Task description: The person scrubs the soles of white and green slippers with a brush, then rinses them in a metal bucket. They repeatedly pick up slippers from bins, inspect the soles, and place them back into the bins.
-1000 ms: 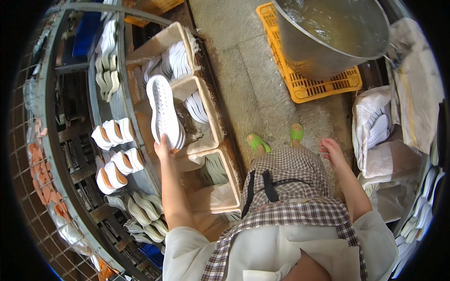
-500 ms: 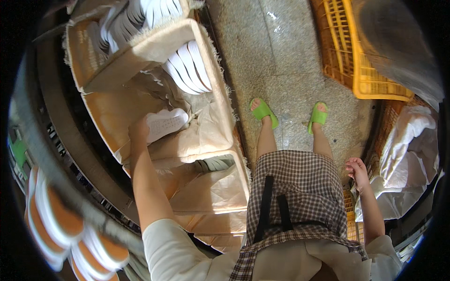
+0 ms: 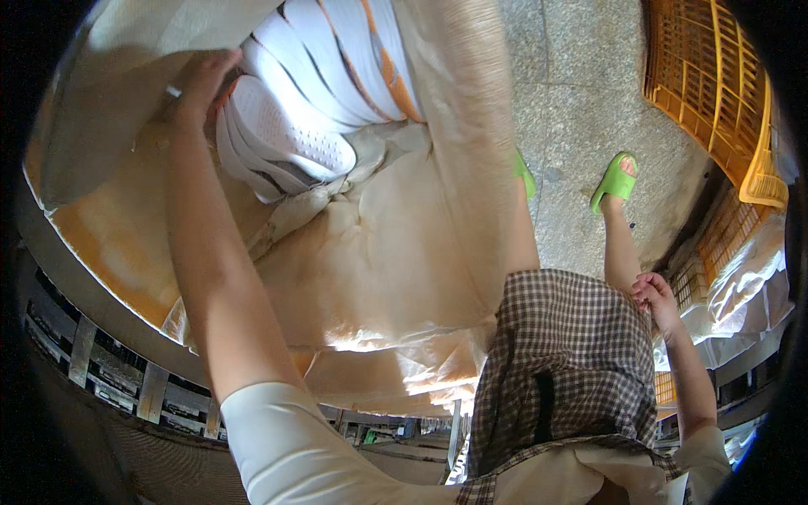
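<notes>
Toward the far left corner of the cloth-lined bin, some fingers of the left hand are hidden, so you can't tell if it holds the white soles beside it. The picture's top cuts off the bin's far edge and the row of soles there. The bin's right edge hides most of one green slipper, and the curled right hand hides its own palm.

Bin: left, soles inside | crate: right (floor between both)
</notes>
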Demonstrator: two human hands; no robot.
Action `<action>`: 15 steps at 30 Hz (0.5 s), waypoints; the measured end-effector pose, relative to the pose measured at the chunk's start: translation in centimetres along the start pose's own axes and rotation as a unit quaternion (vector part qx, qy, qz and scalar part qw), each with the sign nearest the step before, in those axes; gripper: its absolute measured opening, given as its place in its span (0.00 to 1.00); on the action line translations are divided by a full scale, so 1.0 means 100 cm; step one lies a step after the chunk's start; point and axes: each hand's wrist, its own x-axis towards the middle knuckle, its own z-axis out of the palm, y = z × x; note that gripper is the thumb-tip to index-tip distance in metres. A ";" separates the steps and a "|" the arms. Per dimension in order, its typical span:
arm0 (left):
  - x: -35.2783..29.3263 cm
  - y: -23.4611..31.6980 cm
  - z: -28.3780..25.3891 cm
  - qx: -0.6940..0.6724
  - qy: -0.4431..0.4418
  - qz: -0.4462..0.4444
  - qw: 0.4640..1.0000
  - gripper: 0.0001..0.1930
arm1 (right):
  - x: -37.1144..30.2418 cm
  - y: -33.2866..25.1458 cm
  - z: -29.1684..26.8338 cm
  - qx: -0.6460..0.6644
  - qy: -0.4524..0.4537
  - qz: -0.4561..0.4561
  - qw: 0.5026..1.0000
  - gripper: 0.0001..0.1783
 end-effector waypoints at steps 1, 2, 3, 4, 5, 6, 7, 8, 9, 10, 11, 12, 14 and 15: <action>-0.003 -0.008 -0.010 -0.057 0.041 0.106 0.992 0.33 | 0.003 -0.001 0.001 0.005 0.000 0.004 1.000 0.10; -0.010 -0.019 -0.020 -0.140 -0.120 0.008 0.983 0.36 | 0.006 -0.003 0.003 0.007 0.008 0.005 1.000 0.09; -0.019 -0.037 -0.018 -0.063 -0.058 0.073 0.994 0.37 | 0.007 -0.005 0.004 -0.001 0.012 -0.001 1.000 0.09; -0.029 -0.058 -0.008 -0.012 -0.020 0.157 0.987 0.37 | 0.009 -0.007 0.006 -0.006 0.017 -0.007 1.000 0.09; -0.034 -0.075 0.005 0.024 0.025 0.221 0.975 0.37 | 0.010 -0.011 0.008 -0.007 0.025 -0.018 1.000 0.09; -0.040 -0.090 0.019 0.033 0.110 0.246 0.963 0.37 | 0.011 -0.013 0.010 -0.004 0.042 -0.015 0.999 0.09; -0.044 -0.099 0.035 0.012 0.193 0.224 0.955 0.37 | 0.011 -0.016 0.011 -0.010 0.031 -0.017 0.999 0.08; -0.038 -0.096 0.045 0.054 0.216 0.205 0.953 0.37 | 0.012 -0.019 0.013 -0.014 0.026 -0.015 0.999 0.08; -0.035 -0.092 0.055 0.081 0.231 0.160 0.956 0.37 | 0.012 -0.022 0.014 -0.016 0.022 -0.011 1.000 0.08; -0.031 -0.085 0.063 0.113 0.243 0.071 0.961 0.37 | 0.014 -0.024 0.014 -0.015 0.011 -0.003 1.000 0.08; -0.027 -0.076 0.070 0.130 0.247 0.080 0.957 0.38 | 0.015 -0.025 0.015 -0.022 0.017 -0.007 1.000 0.08; -0.023 -0.068 0.075 0.151 0.251 0.046 0.955 0.38 | 0.017 -0.026 0.014 -0.031 0.021 -0.012 0.999 0.08; -0.025 -0.063 0.081 0.149 0.227 0.070 0.960 0.41 | 0.022 -0.025 0.014 -0.038 0.032 -0.018 0.999 0.09; -0.029 -0.068 0.082 0.125 0.200 0.131 0.963 0.43 | 0.024 -0.024 0.014 -0.033 0.027 -0.012 0.999 0.09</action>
